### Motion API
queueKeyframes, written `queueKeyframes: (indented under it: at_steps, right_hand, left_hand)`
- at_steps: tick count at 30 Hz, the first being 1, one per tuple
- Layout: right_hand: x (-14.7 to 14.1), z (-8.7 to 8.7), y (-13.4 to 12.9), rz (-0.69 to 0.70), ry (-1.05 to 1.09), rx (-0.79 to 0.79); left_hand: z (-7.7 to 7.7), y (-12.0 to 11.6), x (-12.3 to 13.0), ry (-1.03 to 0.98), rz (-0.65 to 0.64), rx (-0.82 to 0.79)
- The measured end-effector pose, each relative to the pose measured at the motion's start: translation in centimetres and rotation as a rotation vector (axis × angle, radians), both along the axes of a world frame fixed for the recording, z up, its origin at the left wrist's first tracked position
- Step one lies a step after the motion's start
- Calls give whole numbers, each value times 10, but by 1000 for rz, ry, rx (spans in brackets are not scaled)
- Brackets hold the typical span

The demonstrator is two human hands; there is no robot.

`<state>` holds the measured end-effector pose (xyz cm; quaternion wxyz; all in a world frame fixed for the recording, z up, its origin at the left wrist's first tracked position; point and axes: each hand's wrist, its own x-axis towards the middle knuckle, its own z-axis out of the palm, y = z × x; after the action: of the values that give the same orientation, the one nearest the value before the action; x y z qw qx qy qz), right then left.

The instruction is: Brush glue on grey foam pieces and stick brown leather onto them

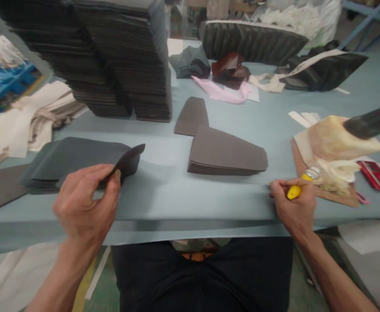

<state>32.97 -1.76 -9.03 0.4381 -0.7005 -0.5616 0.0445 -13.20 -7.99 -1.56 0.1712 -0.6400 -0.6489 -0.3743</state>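
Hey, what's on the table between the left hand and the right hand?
In the head view, a grey-brown stack lies between the left hand and the right hand, slightly farther back on the table.

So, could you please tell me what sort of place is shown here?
Probably a workshop or small factory that handles cut sheet material, though I cannot tell the product. The tall stacks of dark sheets, the neat brown pile of shaped pieces and the loose pink strip suggest this.

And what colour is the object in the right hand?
The object is yellow with a silvery end, best seen in the head view.
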Motion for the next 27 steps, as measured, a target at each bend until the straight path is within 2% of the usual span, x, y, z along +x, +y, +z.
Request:
queueKeyframes:
  at_steps: [2, 6, 10, 14, 18, 22, 27]
  right_hand:
    - [1, -3, 0, 7, 33, 16]
    - [-2, -2, -5, 52, 34, 90]
    - [-18, 7, -28, 197, -18, 136]
    - [-38, 11, -51, 366, -33, 131]
    - [-54, 12, -61, 416, 38, 116]
    - [-68, 20, -60, 336, 152, 76]
    - [-76, 25, -54, 174, 86, -47]
  left_hand:
    - [-11, -12, 33, -27, -101, -12]
    - [-40, -25, 103, -54, -335, -137]
    - [-56, -24, 152, -69, -429, -175]
    - [-56, -22, 178, -92, -449, -201]
    - [-56, -21, 195, -95, -459, -226]
    - [-60, -20, 206, -93, -450, -244]
    - [-59, -21, 215, -75, -443, -268]
